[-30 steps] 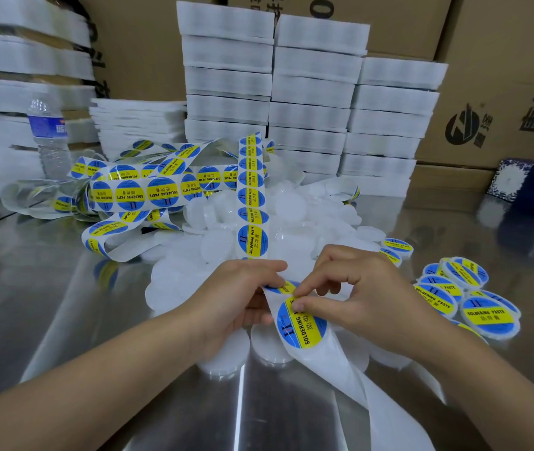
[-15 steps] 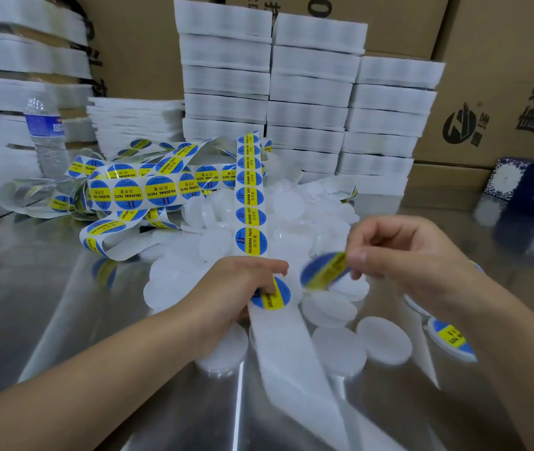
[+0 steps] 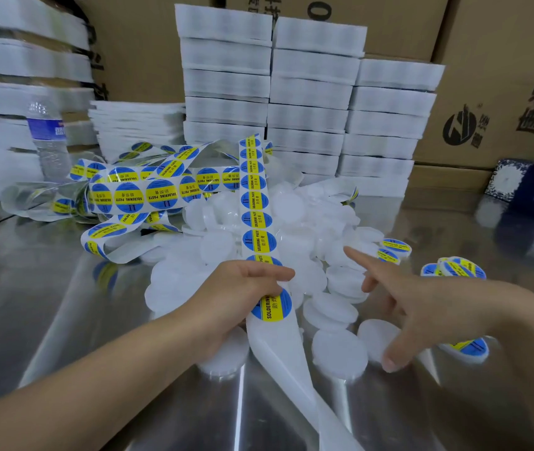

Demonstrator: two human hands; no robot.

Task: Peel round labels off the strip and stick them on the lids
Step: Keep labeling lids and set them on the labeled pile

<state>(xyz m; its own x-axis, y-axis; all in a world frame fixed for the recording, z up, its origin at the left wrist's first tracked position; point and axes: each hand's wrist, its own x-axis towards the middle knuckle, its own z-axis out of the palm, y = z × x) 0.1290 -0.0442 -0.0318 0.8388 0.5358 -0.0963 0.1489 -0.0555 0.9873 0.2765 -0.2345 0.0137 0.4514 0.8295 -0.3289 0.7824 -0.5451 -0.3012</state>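
Left grip (image 3: 239, 294) pinching strip (image 3: 254, 203), right grip (image 3: 421, 307) splayed over lids (image 3: 338, 351)

My head camera looks down on a reflective steel table (image 3: 63, 320). A heap of plain white lids (image 3: 308, 222) covers its middle, and a tangled label strip (image 3: 148, 193) of blue-and-yellow round stickers lies beside it on the left. Bare white backing (image 3: 285, 359) trails across the near edge. Labelled lids (image 3: 454, 266) lie in a cluster at right, apart from the heap. A water bottle (image 3: 49, 141) stands upright at far left. Stacks of white trays (image 3: 311, 92) line the back, with cardboard cartons (image 3: 503, 92) behind them, and I see a blue patterned box (image 3: 532, 187) at far right.
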